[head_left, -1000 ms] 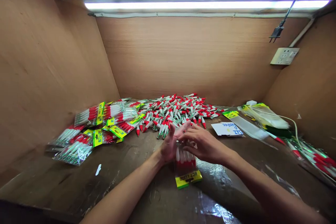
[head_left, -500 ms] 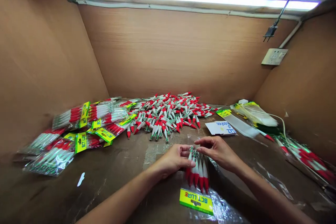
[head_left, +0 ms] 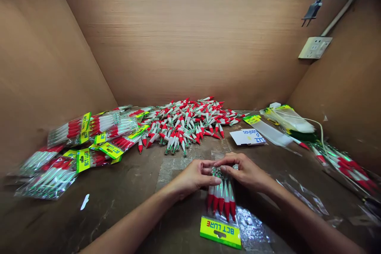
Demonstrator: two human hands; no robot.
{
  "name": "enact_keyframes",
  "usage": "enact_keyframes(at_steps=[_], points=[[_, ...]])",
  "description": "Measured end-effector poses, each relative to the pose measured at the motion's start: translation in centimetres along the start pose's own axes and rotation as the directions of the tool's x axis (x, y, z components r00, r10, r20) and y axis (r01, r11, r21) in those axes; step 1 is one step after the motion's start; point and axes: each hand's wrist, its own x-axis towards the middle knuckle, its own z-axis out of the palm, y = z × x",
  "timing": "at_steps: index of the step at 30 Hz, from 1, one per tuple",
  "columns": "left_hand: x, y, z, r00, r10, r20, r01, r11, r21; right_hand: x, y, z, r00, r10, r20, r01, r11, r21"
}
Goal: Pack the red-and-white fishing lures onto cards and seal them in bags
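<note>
1. While the left hand (head_left: pixel 193 176) pinches thumb and forefinger together on the top edge of the pack (head_left: pixel 222 202), the right hand (head_left: pixel 247 172) clamps its fingertips on that same edge just beside them. The hands meet at centre frame, and neither is clearly nearer.
2. From the fingers the pack runs straight down the frame. Its long axis points at the lower edge, leaning slightly right, and it lies flat on the table (head_left: pixel 133 190).
3. Inside it, a few lures (head_left: pixel 226 196) lie side by side. They are slim and tapered, with white bodies and glossy red ends. Their green glittery tails bunch under the fingertips, and the red ends point away from them.
4. At the far end, in the lower centre, sits the card (head_left: pixel 220 232), a stiff yellow-green strip whose lettering reads upside down.
5. Crinkled clear film forms the pack and catches the light.
6. Farther out, a loose pile (head_left: pixel 184 123) fills the upper centre and filled packs (head_left: pixel 80 143) fan out at left. A paper note (head_left: pixel 248 137) and empty sleeves (head_left: pixel 282 125) lie at right, all on worn brown wood.
</note>
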Motion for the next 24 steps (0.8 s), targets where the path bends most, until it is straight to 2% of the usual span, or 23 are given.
enact_keyframes(at_steps=[1,3,5,6,7,9,11,12,15,19,24], points=[[0.0,0.0,0.1,0.999,-0.009,-0.033,0.009,1.0,0.008,0.1,0.1,0.1,0.999,0.013,-0.041,-0.012,1.0,0.019],[0.0,0.1,0.1,0.992,-0.013,-0.125,0.016,1.0,0.023,0.2,0.5,0.2,0.975,0.065,-0.211,-0.058,0.998,0.04],[0.0,0.3,0.0,0.981,0.012,-0.192,-0.007,1.0,0.025,0.4,0.9,0.2,0.905,0.15,-0.397,-0.124,0.988,0.092],[0.0,0.5,0.0,0.978,0.033,-0.206,-0.029,0.999,0.021,0.4,1.0,0.2,0.881,0.201,-0.428,-0.148,0.977,0.154],[-0.1,0.6,0.0,0.977,0.053,-0.208,-0.052,0.999,0.012,0.4,1.0,0.2,0.883,0.251,-0.396,-0.165,0.957,0.238],[-0.2,0.8,0.0,0.973,0.087,-0.216,-0.09,0.996,-0.004,0.4,0.9,0.4,0.929,0.307,-0.205,-0.203,0.889,0.41],[-0.2,0.8,0.1,0.959,0.106,-0.261,-0.11,0.994,0.0,0.2,0.4,0.6,0.952,0.303,-0.04,-0.244,0.832,0.499],[-0.2,0.8,0.2,0.951,0.113,-0.288,-0.116,0.993,0.007,0.2,0.1,0.8,0.953,0.304,-0.021,-0.25,0.82,0.515],[0.0,0.6,0.3,0.931,0.138,-0.337,-0.141,0.99,0.016,0.1,-0.4,1.1,0.942,0.323,-0.09,-0.232,0.822,0.52],[0.1,0.5,0.4,0.937,0.164,-0.307,-0.176,0.984,-0.01,0.3,-0.4,1.3,0.934,0.339,-0.116,-0.23,0.816,0.531],[-0.2,0.8,0.2,0.952,0.106,-0.287,-0.099,0.994,0.04,0.3,0.0,1.3,0.94,0.321,-0.114,-0.218,0.823,0.525]])
